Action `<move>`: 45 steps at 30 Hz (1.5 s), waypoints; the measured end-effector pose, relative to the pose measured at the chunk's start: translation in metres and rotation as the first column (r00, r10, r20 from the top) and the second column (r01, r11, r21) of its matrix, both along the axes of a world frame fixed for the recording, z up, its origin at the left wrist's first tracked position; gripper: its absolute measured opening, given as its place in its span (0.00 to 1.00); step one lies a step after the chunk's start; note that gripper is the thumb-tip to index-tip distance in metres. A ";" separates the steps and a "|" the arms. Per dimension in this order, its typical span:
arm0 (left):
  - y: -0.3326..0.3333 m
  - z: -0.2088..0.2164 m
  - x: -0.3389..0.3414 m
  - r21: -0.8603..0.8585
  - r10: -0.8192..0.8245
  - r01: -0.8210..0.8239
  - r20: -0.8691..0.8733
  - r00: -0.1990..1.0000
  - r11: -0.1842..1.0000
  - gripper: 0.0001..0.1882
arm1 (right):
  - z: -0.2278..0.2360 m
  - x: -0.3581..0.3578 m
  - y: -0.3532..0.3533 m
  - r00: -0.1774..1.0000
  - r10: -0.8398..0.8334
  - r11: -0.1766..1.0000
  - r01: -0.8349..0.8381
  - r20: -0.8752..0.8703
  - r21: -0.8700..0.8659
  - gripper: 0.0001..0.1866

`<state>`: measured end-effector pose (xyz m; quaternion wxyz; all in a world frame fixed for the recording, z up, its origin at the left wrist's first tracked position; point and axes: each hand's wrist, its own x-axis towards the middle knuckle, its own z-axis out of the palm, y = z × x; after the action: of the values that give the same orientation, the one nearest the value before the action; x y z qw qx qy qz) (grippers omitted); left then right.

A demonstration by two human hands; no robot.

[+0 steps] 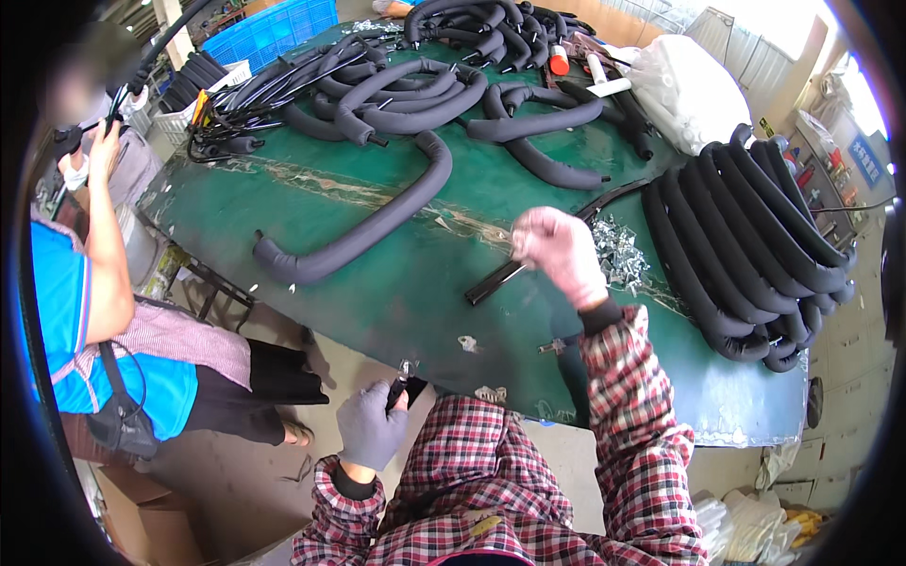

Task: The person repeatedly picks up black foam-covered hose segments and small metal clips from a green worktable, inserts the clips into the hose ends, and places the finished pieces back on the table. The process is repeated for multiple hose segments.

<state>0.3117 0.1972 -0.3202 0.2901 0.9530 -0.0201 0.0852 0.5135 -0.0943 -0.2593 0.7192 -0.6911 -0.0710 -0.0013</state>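
Note:
My left hand (371, 426), in a grey glove, is closed around a dark tool-like piece (397, 391) with shiny metal at its upper end, just off the table's front edge. Its exact kind is hard to tell. My right hand (561, 253), in a pale pink glove, is over the table with fingers pinched together; whatever they hold is too small to make out. Beside it on the right lies a heap of small metal clips (620, 255). A thin black tube (494, 283) runs under and past that hand. One foam-covered black hose (373, 224) curves across the table to the left.
The green table (368, 311) carries coiled foam-covered hoses (406, 99) at the back and a thick stack of them (746, 241) at right. A white plastic bag (684, 90) and blue crate (269, 36) stand farther off. A person in blue (123, 330) stands at left, handling a black hose.

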 end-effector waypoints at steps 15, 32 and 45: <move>-0.023 0.040 -0.047 -0.128 -0.014 0.055 0.295 0.955 0.990 0.10 | -0.061 -0.227 0.105 0.943 0.269 0.874 -0.153 -0.196 0.461 0.11; -0.021 0.031 -0.025 -0.310 -0.103 0.108 0.033 0.994 0.945 0.11 | -0.089 -0.211 0.106 0.979 0.179 0.909 -0.128 -0.094 0.396 0.12; -0.016 0.041 -0.038 -0.359 -0.042 0.048 0.024 0.999 0.932 0.10 | -0.076 -0.218 0.114 0.788 0.478 0.794 -0.198 -0.388 0.575 0.28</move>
<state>0.2738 0.1808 -0.2795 0.4611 0.8825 -0.0282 0.0883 0.2954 0.0201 -0.3357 0.8535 -0.4270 -0.0004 0.2986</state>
